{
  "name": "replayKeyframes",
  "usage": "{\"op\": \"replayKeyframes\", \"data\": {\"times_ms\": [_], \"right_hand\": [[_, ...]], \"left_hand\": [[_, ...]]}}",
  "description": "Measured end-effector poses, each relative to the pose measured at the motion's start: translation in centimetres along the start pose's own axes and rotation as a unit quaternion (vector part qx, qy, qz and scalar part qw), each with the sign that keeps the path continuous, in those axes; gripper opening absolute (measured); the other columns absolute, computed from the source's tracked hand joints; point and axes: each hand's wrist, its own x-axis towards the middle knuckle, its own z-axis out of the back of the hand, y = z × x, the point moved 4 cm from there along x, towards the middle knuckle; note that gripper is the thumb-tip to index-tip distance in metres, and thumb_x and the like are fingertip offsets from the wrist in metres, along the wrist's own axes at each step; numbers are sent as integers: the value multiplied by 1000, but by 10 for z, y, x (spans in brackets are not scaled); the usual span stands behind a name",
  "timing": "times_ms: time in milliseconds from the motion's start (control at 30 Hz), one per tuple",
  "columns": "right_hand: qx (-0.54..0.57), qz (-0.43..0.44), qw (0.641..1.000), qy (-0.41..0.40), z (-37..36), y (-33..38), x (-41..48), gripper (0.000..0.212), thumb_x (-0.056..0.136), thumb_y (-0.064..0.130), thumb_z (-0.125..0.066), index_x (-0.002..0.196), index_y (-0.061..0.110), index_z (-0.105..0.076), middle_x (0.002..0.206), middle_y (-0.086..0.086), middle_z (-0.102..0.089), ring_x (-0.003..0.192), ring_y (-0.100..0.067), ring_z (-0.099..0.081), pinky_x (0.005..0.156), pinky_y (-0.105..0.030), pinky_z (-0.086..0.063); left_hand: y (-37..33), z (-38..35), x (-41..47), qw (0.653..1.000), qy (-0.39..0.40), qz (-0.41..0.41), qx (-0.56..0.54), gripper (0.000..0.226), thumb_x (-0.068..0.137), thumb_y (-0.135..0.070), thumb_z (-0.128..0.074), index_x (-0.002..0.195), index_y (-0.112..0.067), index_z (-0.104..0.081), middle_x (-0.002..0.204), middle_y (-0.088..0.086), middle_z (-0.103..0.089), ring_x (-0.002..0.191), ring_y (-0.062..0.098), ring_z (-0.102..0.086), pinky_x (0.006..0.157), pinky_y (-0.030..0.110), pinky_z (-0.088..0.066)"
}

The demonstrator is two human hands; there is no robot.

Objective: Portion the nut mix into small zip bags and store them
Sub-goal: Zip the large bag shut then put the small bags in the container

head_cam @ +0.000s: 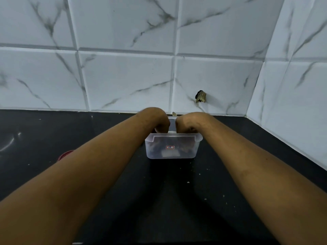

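A translucent plastic container [187, 152] with a small red-bordered label stands on the black counter near the back wall. Dark nut mix and something pale show through its front wall. Both arms reach forward over it. My left hand [160, 123] and my right hand [185, 125] dip into the container's open top, wrists bent down, side by side. Their fingers are hidden behind the wrists and the rim, so what they hold cannot be made out. A pale tip [174, 114] sticks up between the hands.
The black counter [44, 138] carries scattered pale crumbs. A red round object [65, 155] peeks out beside my left forearm. White marble-pattern tiles [123, 82] form the back wall and right corner, with a chipped hole [200, 97].
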Motion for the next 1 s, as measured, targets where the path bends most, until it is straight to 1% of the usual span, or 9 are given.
{"op": "replayKeyframes", "data": {"times_ms": [100, 167, 267, 367, 533, 700, 833, 900, 1000], "right_hand": [[29, -9, 999, -18, 0, -2, -4, 15, 97, 15, -58, 83, 12, -61, 83, -3, -60, 67, -15, -54, 57, -27, -43], [74, -20, 995, -61, 5, -7, -8, 11, 94, 13, -61, 84, 10, -66, 85, -7, -69, 68, -20, -63, 58, -30, -50], [229, -19, 969, -92, 20, -16, -13, 16, 98, 3, -57, 97, -6, -70, 89, -21, -77, 78, -36, -77, 72, -44, -65], [296, 1, 948, -118, 39, -14, -21, 19, 99, 0, -54, 100, -14, -68, 91, -27, -76, 77, -41, -77, 70, -47, -66], [316, 53, 932, -171, 60, 9, -18, 14, 98, 2, -57, 102, -3, -69, 91, -18, -77, 78, -35, -78, 70, -46, -66], [278, 109, 937, -183, 70, 55, 7, 12, 95, 14, -66, 99, 7, -75, 93, -8, -78, 86, -25, -78, 73, -38, -63], [215, 128, 955, -160, 68, 91, 38, 10, 89, 15, -73, 94, 8, -78, 94, -10, -79, 90, -25, -77, 66, -31, -56], [200, 130, 961, -140, 62, 104, 57, 11, 87, 12, -73, 93, 5, -78, 95, -15, -79, 79, -25, -74, 73, -36, -61], [168, 127, 972, -101, 52, 118, 82, 15, 88, 11, -73, 98, 0, -77, 96, -18, -78, 74, -22, -68, 77, -36, -62]], "left_hand": [[5, 2, -6, 998, -2, -16, -61, 15, 96, -24, -67, 97, -10, -71, 99, 8, -72, 96, 26, -71, 98, 41, -56], [17, 9, -12, 986, -5, -21, -168, 25, 99, -14, -62, 118, 2, -69, 109, 15, -75, 97, 30, -75, 89, 44, -61], [36, 32, -33, 957, -62, -37, -280, 26, 101, 0, -53, 124, 10, -61, 112, 21, -73, 94, 36, -76, 69, 39, -64], [57, 41, -51, 940, -104, -41, -323, 25, 101, 4, -51, 123, 9, -61, 112, 24, -73, 99, 42, -74, 75, 43, -62], [99, 28, -56, 926, -117, -9, -359, 24, 100, 6, -50, 122, 7, -62, 104, 21, -72, 99, 44, -73, 82, 48, -59], [150, -9, -45, 916, -112, 35, -383, 25, 100, 6, -51, 122, 10, -60, 87, 15, -69, 69, 30, -70, 69, 42, -59], [179, -41, -28, 921, -96, 60, -373, 24, 99, -1, -56, 119, 9, -63, 99, 21, -74, 81, 35, -74, 63, 39, -60], [187, -55, -18, 924, -90, 65, -367, 23, 97, -6, -63, 116, 5, -67, 105, 21, -75, 92, 36, -75, 61, 37, -60], [194, -65, -5, 924, -100, 58, -364, 21, 94, -19, -73, 108, -3, -70, 94, 12, -75, 80, 26, -74, 57, 32, -59]]}}
